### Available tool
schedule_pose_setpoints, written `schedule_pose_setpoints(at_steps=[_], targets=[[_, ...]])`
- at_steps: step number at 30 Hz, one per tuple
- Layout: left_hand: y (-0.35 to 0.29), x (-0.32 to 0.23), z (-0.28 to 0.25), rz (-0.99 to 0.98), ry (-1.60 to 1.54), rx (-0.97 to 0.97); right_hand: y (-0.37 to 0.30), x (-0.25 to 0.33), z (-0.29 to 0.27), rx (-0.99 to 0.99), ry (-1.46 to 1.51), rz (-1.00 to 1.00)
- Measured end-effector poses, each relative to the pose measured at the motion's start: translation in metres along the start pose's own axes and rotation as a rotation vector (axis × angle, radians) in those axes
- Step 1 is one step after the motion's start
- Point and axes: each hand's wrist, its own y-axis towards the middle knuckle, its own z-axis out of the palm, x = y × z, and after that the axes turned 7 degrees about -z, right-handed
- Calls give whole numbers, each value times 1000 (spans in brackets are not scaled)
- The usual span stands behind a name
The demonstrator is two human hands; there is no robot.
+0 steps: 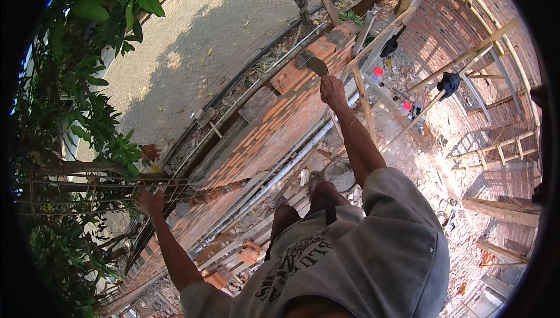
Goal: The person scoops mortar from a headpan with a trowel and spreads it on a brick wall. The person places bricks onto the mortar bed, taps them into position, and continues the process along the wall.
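Note:
My right hand [333, 91] is closed round the handle of a trowel [312, 62], whose grey blade is over the far part of the brick wall [274, 126]. Orange bricks [288, 79] lie along the wall's top course, with grey mortar [228, 147] spread beside them nearer to me. At the left, my left hand [150, 202] is at a steel rebar cage [93, 189] that runs out past the wall. Its fingers seem wrapped round one of the bars, though they show only small.
Below me on the right of the wall stands a round bucket [340, 175] of grey mix. Wooden planks and bamboo poles [426, 118] cross the rubble-strewn right side. Leafy branches [87, 84] hang at the left, and a paved road [192, 44] lies beyond the wall.

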Motion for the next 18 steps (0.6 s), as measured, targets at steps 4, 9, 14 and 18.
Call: schedule_pose_setpoints(at_steps=[4,9,14,18], targets=[[-1,6,4,31,-22,-20,2,5,-2,-62,-40,28],[-2,6,5,-23,-60,63,-2,15,-3,-96,48,16],[0,0,-4,-23,21,112,0,12,-2,-61,-44,80],[2,-2,-5,-51,31,154,-4,2,15,-26,-44,74]])
